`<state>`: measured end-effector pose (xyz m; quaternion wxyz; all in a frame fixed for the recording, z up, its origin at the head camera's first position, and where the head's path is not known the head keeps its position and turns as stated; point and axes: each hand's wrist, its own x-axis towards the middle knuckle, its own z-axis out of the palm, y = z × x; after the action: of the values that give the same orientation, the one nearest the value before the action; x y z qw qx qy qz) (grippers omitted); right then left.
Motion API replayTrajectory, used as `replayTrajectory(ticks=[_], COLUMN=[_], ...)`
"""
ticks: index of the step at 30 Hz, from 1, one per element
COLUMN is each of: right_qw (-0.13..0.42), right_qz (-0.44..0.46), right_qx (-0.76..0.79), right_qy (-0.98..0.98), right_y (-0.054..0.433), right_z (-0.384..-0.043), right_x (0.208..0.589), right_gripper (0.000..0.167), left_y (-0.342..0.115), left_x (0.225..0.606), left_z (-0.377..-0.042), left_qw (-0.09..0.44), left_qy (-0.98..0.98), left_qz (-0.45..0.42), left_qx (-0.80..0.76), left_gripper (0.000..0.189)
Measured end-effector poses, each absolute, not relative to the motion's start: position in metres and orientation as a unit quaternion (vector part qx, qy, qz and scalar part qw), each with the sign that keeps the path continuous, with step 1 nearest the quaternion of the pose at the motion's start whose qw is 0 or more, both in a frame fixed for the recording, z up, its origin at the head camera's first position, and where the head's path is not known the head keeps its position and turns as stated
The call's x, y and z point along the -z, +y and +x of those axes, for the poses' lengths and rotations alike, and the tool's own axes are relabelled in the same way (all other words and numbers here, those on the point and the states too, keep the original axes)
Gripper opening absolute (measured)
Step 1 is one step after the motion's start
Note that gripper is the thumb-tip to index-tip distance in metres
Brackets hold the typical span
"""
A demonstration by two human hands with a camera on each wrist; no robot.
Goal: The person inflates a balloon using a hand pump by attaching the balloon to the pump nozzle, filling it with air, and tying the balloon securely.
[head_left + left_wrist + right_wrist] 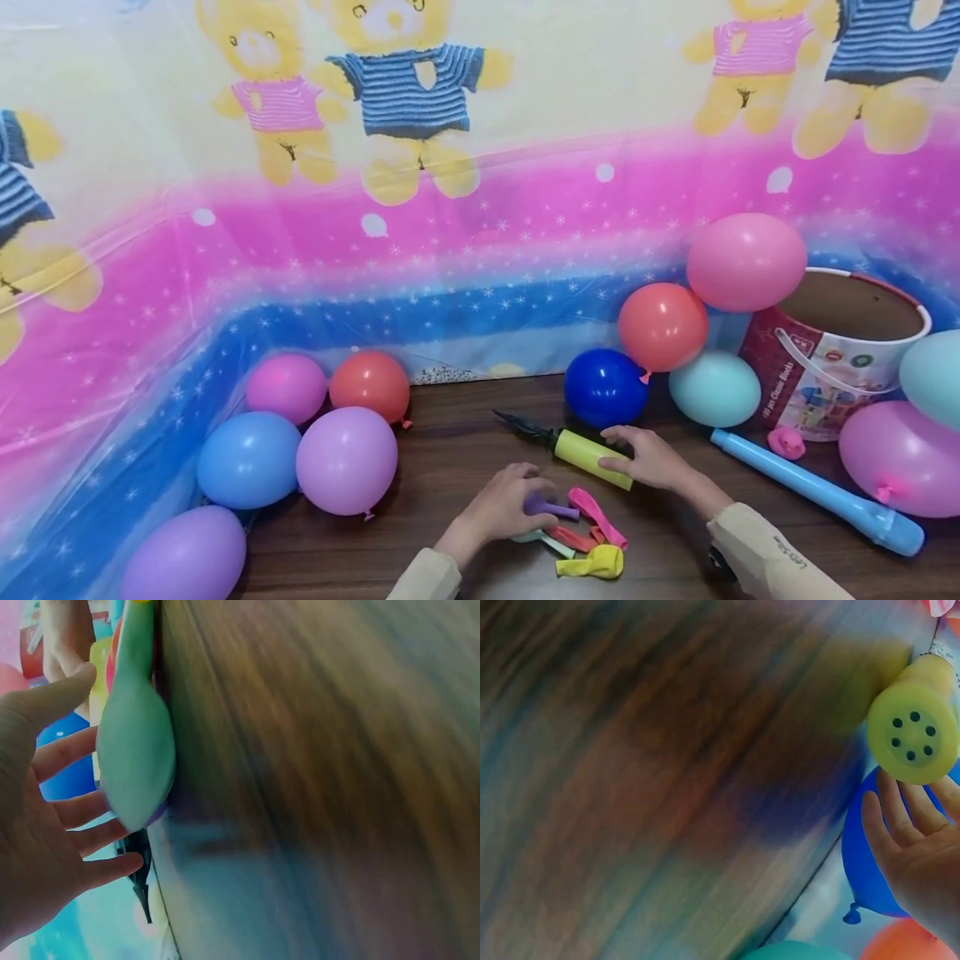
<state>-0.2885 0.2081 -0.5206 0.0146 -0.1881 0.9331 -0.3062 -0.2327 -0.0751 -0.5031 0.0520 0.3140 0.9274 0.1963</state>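
My left hand (502, 504) hovers over a small pile of uninflated balloons, its fingers spread and lightly bent. A purple balloon (558, 507) lies right at its fingertips, and a mint green balloon (136, 757) shows large before the palm in the left wrist view. Pink (597, 517), red (573, 537) and yellow (596, 562) balloons lie limp beside them. My right hand (660, 461) is at the handle end of a yellow balloon pump (588, 457) with a black nozzle (525, 427). Its relaxed fingers lie along the pump in the right wrist view (913, 731).
Inflated balloons cluster at the left, among them a lilac one (347, 460) and a blue one (248, 460). Behind the pump sits a dark blue balloon (606, 388). On the right are a light blue tube (817, 492), a pink toy duck (787, 443) and a bucket (813, 400).
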Motion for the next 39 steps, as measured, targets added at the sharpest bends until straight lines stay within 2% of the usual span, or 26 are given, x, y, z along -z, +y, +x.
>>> replayTrajectory(ticks=[6,14,20,26,33,39], right_qw=[0.052,0.049,0.031,0.043,0.068,0.082], right_qz=[-0.158,-0.170,-0.168,-0.156,-0.170,-0.207], right_qx=[0.322,0.312,0.332,0.405,0.437,0.457], right_qy=[0.932,0.934,0.928,0.900,0.881,0.861], right_y=[0.203,0.195,0.189,0.202,0.219,0.222], right_z=[-0.289,-0.290,-0.291,-0.286,-0.277,-0.271], right_x=[0.525,0.531,0.527,0.506,0.478,0.469], right_gripper=[0.063,0.061,0.055,0.056,0.051,0.048], left_y=[-0.064,-0.054,-0.069,-0.099,-0.130,-0.142], left_x=[0.514,0.518,0.513,0.501,0.486,0.473], left_z=[-0.238,-0.243,-0.254,-0.264,-0.273,-0.273], left_qw=[0.043,0.014,0.021,0.039,-0.031,-0.038], left_qy=[0.930,0.933,0.904,0.838,0.844,0.852], left_qz=[0.311,0.309,0.276,0.216,0.164,0.142], left_qx=[-0.193,-0.182,-0.325,-0.499,-0.509,-0.502], left_gripper=[0.028,0.010,0.011,0.013,0.013,0.014])
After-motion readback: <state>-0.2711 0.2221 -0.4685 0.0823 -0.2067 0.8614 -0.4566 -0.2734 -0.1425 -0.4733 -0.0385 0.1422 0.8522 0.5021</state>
